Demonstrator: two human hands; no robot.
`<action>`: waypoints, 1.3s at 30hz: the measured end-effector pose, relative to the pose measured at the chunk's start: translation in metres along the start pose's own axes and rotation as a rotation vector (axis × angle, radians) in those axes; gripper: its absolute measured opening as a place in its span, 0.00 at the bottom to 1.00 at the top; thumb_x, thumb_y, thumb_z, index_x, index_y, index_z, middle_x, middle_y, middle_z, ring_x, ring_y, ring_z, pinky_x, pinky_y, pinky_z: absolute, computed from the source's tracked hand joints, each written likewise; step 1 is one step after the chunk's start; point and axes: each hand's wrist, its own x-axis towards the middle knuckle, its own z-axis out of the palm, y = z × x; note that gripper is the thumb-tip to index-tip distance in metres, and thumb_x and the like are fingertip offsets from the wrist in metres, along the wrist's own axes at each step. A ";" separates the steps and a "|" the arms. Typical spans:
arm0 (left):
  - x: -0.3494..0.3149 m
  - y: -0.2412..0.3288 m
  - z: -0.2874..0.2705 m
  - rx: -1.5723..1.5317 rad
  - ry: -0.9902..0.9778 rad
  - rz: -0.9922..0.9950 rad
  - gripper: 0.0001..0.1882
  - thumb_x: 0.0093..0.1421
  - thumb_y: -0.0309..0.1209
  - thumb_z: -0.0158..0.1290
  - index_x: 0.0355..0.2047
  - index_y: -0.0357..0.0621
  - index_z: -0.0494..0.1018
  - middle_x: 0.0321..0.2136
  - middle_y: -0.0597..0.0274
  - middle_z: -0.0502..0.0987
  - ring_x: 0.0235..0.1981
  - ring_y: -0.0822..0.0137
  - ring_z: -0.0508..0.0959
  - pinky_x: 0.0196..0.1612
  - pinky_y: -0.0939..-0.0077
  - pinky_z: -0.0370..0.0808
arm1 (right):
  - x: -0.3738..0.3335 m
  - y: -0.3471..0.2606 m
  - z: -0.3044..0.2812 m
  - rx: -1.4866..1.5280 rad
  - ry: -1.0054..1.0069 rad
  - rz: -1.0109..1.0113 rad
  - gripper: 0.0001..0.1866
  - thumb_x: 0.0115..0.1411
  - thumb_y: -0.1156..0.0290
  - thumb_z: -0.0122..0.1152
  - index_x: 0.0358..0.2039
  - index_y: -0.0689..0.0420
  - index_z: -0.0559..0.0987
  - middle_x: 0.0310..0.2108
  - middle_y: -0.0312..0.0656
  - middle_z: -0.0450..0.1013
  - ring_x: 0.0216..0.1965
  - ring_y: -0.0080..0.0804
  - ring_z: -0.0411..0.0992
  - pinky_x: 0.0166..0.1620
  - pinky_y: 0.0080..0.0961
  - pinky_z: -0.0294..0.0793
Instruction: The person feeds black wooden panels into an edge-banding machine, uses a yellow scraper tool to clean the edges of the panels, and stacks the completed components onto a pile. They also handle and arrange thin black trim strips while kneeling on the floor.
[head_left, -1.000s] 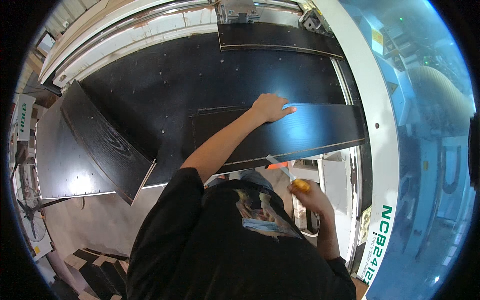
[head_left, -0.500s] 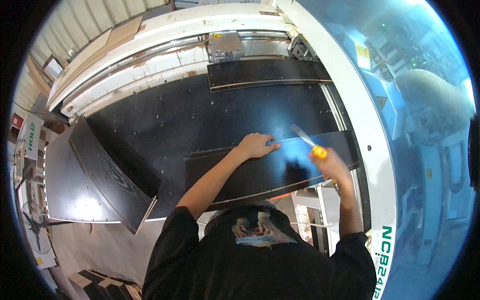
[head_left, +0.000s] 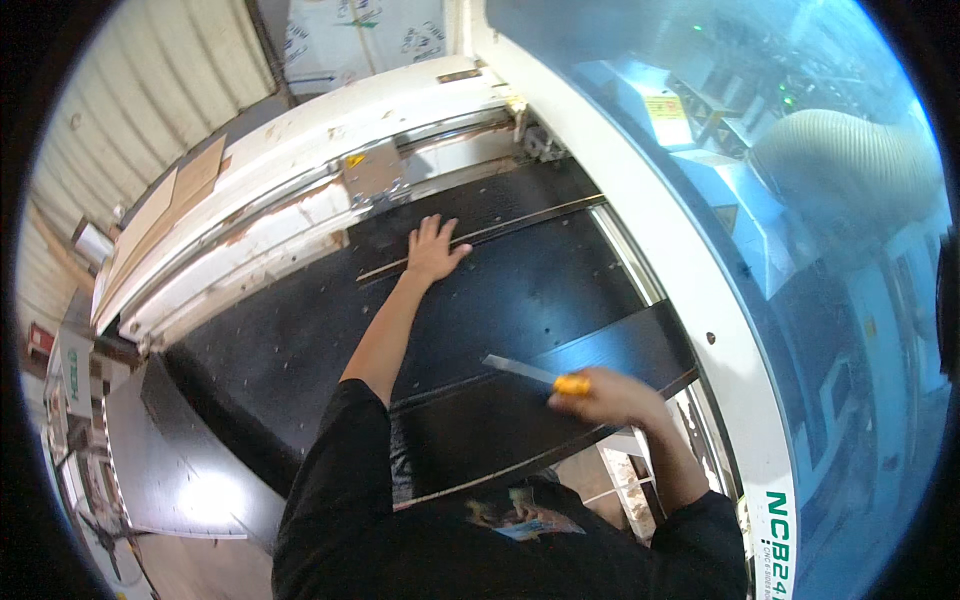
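Note:
My left hand lies with fingers spread on the far black board, across its pale near edge. My right hand is closed round a yellow-handled tool with a long, flat metal blade. The blade points left, over or just above the near black board; whether it touches cannot be made out. That near board has a pale front edge and lies close to my body. Both boards rest on a larger dark surface dotted with small pale specks.
A curved black board lies at the left. Behind the boards runs a white machine beam with a metal block on its rail. To the right stand a white frame and a blue transparent cover.
My left hand has moved from the near board to the far board, its fingers spreading. My right hand has shifted left and nearer, the blade now lying flatter. The view has shifted.

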 end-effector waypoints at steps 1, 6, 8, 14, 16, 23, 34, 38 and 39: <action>0.006 -0.017 0.015 0.042 0.040 -0.047 0.38 0.69 0.60 0.44 0.73 0.55 0.58 0.74 0.46 0.53 0.75 0.46 0.50 0.74 0.41 0.46 | -0.006 -0.019 -0.004 0.021 -0.076 -0.066 0.29 0.65 0.41 0.61 0.41 0.60 0.82 0.33 0.53 0.80 0.36 0.44 0.79 0.41 0.41 0.76; -0.004 -0.032 0.044 0.166 0.086 -0.046 0.40 0.70 0.66 0.34 0.75 0.59 0.54 0.77 0.52 0.46 0.77 0.50 0.46 0.75 0.44 0.41 | 0.001 -0.018 -0.027 0.108 -0.077 -0.016 0.28 0.66 0.42 0.59 0.42 0.59 0.82 0.35 0.53 0.80 0.38 0.49 0.79 0.43 0.44 0.77; -0.005 -0.017 0.038 0.199 0.075 -0.002 0.41 0.69 0.67 0.36 0.75 0.60 0.54 0.76 0.51 0.47 0.77 0.49 0.47 0.76 0.45 0.42 | 0.011 -0.001 -0.045 -0.077 0.224 0.169 0.26 0.66 0.45 0.60 0.42 0.59 0.82 0.35 0.54 0.81 0.37 0.52 0.80 0.41 0.44 0.80; -0.056 -0.019 0.024 0.203 0.003 0.009 0.44 0.67 0.69 0.39 0.75 0.60 0.52 0.77 0.52 0.46 0.77 0.47 0.45 0.75 0.43 0.42 | 0.049 0.098 -0.082 -0.264 0.911 0.350 0.24 0.64 0.53 0.63 0.36 0.67 0.82 0.33 0.62 0.80 0.40 0.61 0.80 0.45 0.52 0.79; -0.081 -0.024 0.017 0.198 -0.015 0.011 0.44 0.66 0.69 0.40 0.75 0.61 0.52 0.77 0.52 0.45 0.77 0.46 0.44 0.75 0.42 0.42 | 0.047 0.093 -0.077 -0.204 0.845 0.346 0.25 0.64 0.52 0.63 0.36 0.67 0.82 0.33 0.62 0.80 0.40 0.60 0.80 0.45 0.51 0.79; -0.161 -0.063 -0.010 0.152 -0.047 0.041 0.43 0.66 0.65 0.47 0.75 0.60 0.54 0.77 0.52 0.45 0.77 0.45 0.44 0.75 0.40 0.41 | 0.051 -0.014 0.024 -0.027 -0.140 -0.106 0.32 0.63 0.41 0.62 0.43 0.64 0.82 0.40 0.57 0.80 0.43 0.51 0.80 0.47 0.44 0.78; -0.220 -0.098 -0.035 0.164 -0.068 0.123 0.44 0.65 0.64 0.48 0.75 0.58 0.54 0.76 0.49 0.45 0.76 0.43 0.44 0.74 0.39 0.42 | 0.016 0.045 0.012 -0.166 0.738 0.242 0.22 0.65 0.53 0.61 0.41 0.62 0.83 0.35 0.57 0.81 0.39 0.56 0.81 0.43 0.48 0.80; -0.222 -0.101 -0.036 0.162 -0.069 0.122 0.45 0.65 0.65 0.48 0.75 0.58 0.53 0.76 0.49 0.45 0.76 0.43 0.44 0.74 0.39 0.42 | -0.014 0.036 0.024 -0.034 0.473 0.098 0.26 0.64 0.49 0.63 0.41 0.65 0.82 0.34 0.58 0.81 0.40 0.58 0.80 0.43 0.46 0.79; -0.224 -0.102 -0.035 0.164 -0.064 0.123 0.45 0.65 0.65 0.48 0.75 0.58 0.53 0.76 0.49 0.45 0.77 0.43 0.44 0.74 0.39 0.42 | -0.021 0.016 0.028 -0.007 0.275 0.021 0.27 0.63 0.47 0.64 0.41 0.63 0.83 0.32 0.57 0.81 0.38 0.55 0.81 0.41 0.43 0.78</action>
